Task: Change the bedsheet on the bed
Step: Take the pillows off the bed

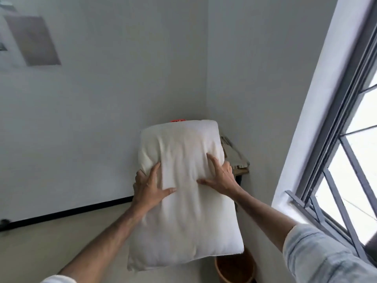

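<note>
**A:** Where's the pillow right now?

**Me:** Up in the air in front of me. My left hand (pixel 151 185) and right hand (pixel 221 175) each clamp a side of the pillow (pixel 183 201), fingers dug into the cover. No bed or sheet in view.

**A:** What worries you?

**Me:** The low end hangs over the wicker basket (pixel 234 268); a slack grip drops it in. Further out, the corner bench (pixel 240 166) has cloth and something red on it. Pushing the pillow onto that pile could tip it off.

The pillow (pixel 184 193) is matt off-white cloth (softly creased), the window frame (pixel 344 144) smooth grey-painted metal, the basket (pixel 234 268) brown wicker.
</note>
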